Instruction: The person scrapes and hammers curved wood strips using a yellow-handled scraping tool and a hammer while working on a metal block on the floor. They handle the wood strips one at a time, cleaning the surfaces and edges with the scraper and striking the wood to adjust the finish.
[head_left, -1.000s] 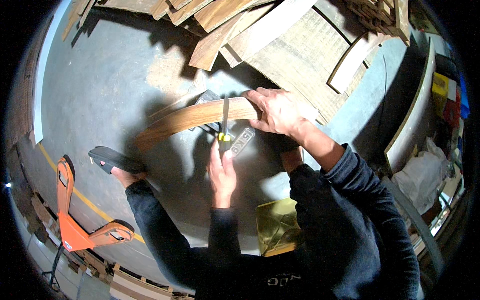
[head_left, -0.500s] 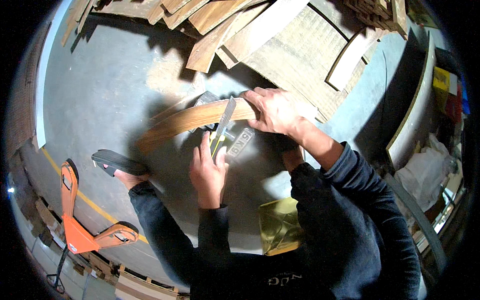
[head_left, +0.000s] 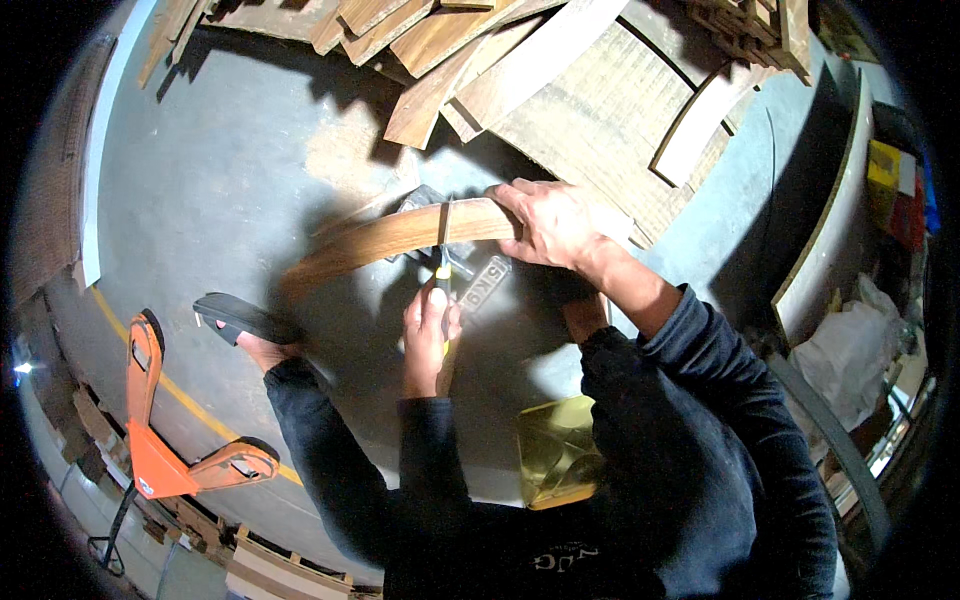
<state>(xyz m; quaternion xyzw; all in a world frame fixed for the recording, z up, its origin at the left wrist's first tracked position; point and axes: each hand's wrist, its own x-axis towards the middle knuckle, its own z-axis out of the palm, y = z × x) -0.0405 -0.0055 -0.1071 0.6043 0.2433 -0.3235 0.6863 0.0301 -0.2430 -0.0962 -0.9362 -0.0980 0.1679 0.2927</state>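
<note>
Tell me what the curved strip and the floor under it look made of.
Curved brown strip: looks like wood or veneer, with lengthwise grain and a smooth, slightly glossy face; the right hand holds one end. Grey floor: probably concrete, matt, mottled and stained.

wood pile behind curved strip (pallet jack left)

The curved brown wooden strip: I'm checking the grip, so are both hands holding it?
No: only the right hand grips the curved brown wooden strip; the left hand holds a yellow-handled tool.
</note>
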